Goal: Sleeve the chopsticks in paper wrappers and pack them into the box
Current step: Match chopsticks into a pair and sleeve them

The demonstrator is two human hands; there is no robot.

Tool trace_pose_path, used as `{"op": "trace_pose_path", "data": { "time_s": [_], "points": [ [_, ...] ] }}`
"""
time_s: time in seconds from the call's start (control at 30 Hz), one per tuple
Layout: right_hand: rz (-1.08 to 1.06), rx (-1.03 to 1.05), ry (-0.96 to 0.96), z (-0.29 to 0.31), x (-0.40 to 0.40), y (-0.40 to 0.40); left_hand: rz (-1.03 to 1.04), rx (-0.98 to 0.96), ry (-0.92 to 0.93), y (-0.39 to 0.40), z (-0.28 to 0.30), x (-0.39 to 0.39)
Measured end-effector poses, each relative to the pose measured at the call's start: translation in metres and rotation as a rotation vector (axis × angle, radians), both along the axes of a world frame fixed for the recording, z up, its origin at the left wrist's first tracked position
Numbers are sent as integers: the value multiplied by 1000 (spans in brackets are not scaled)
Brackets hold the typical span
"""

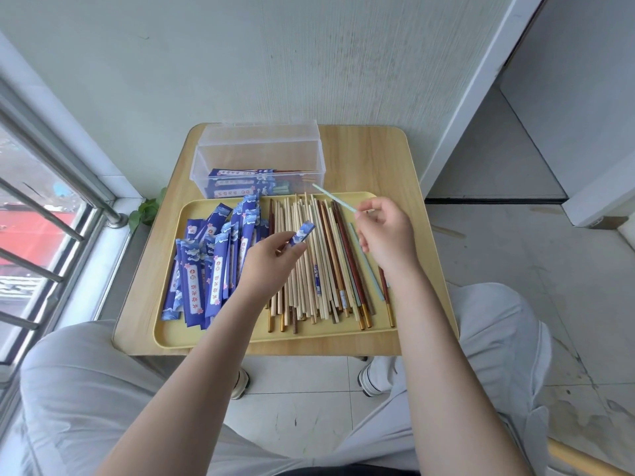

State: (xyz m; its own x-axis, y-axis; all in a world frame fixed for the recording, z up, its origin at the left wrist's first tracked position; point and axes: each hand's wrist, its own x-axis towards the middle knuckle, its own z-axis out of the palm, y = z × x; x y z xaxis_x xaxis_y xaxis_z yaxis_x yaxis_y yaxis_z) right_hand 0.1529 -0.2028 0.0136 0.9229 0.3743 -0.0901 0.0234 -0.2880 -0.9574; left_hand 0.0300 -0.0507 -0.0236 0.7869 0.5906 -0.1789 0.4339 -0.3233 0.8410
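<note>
- Head view: a small square light-wood table point(371, 156) stands against a pale wall, with a pale yellow rectangular plastic tray point(213, 341) on its near part.
- The left half of the tray holds a loose pile of blue paper wrappers with white wave print point(206, 269).
- The right half holds a heap of mixed chopsticks point(319, 269), mostly pale bamboo, some dark red-brown with gold ends, lying roughly front to back.
- Behind the tray, on the table's far left, sits a clear rectangular plastic box point(259, 156), open at the top, with several sleeved pairs point(240, 183) lying in its bottom.
- The left hand point(271, 259) pinches one blue wrapper point(302, 232) between thumb and fingers, raised above the heap.
- The right hand point(386, 231) grips a thin pale blue-green chopstick point(335, 197), whose far end points up and left toward the box.
- The wrapper and this chopstick are near each other but apart.
- Pale grey trousers point(86, 389) and white shoes point(369, 381) show below the table.
</note>
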Motion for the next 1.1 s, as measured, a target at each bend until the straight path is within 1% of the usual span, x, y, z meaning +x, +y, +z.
{"op": "trace_pose_path", "data": {
  "time_s": [0.07,0.1,0.13,0.23,0.33,0.43,0.57,0.63,0.73,0.77,0.83,0.93,1.0,1.03,1.1],
  "points": [
    [-100,300,174,4,1,-1,14,-48,-12,5,-2,-3],
    [-137,420,231,5,2,-2,30,-97,-27,7,-3,-5],
    [-178,489,259,5,3,-3,38,-146,-42,7,-3,-7],
    [-282,524,251,2,6,-7,31,-205,-61,8,-2,-12],
    [-300,491,215,1,6,-9,-7,-246,-76,5,1,-14],
    [-293,393,169,-4,6,-9,-53,-224,-83,3,3,-15],
    [-220,268,98,-8,1,-4,-144,-147,-50,3,5,-14],
    [-173,207,71,-11,-3,3,-209,-138,-15,0,8,-11],
    [-119,202,38,-16,-11,13,-288,-248,44,-9,18,-5],
    [-121,169,11,-17,-14,15,-316,-301,56,-13,21,-3],
    [-121,78,-49,-19,-20,16,-336,-475,46,-20,25,-2],
    [-9,-37,-67,-25,-21,15,-298,-750,-1,-25,21,-2],
    [22,-172,-78,-29,-17,10,-224,-845,-13,-26,15,-4],
    [6,-284,-117,-30,-14,6,-189,-852,-15,-25,12,-5],
    [-22,-622,-247,-37,-8,-5,-143,-824,-13,-23,7,-5]
  ]
}}
